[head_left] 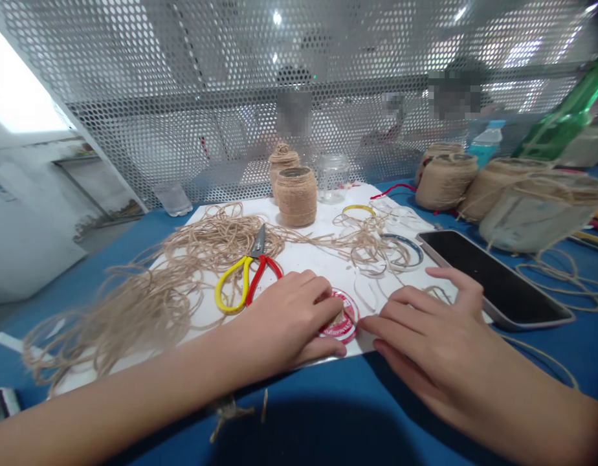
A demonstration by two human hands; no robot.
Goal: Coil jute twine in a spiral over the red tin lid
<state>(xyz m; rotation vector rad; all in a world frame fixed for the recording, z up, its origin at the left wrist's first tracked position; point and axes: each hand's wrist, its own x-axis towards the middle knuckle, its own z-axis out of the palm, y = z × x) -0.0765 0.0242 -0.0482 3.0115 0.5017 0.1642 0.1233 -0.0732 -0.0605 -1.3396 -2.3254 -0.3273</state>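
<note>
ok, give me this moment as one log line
left hand: over red-and-white disc | right hand: fingertips by disc's right edge | scissors: lying on twine | phone: beside right hand

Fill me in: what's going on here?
A person's left hand is bent over a red-and-white disc, covering part of it; the right hand is at its right edge. Whether either grips anything is unclear. Scissors lie by loose twine on a white sheet; a twine-wrapped jar stands farther back.
</note>
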